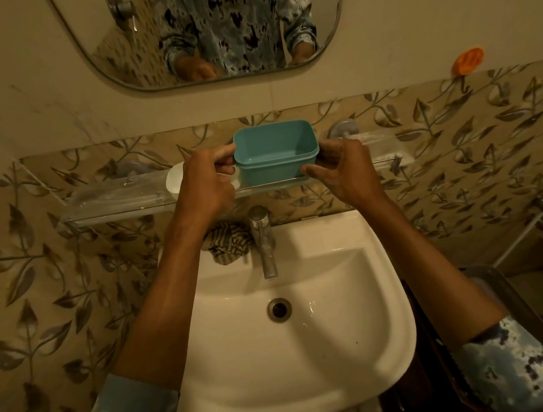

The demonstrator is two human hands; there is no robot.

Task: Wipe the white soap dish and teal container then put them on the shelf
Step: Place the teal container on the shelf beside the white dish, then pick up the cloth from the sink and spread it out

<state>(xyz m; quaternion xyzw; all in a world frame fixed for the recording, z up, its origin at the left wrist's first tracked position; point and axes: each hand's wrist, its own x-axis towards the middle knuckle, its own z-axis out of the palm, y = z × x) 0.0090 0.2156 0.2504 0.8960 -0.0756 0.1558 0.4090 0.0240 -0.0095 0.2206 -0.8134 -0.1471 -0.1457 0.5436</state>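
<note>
Now both hands grip the smooth rectangular teal container (276, 152) on the glass shelf (120, 207).

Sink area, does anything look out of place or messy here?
One thing: a striped cloth lies crumpled on the sink's back ledge, left of the tap, not hung or folded. The teal container sits level at the glass shelf, held by the left hand and right hand. Nothing looks spilled or broken.
</note>
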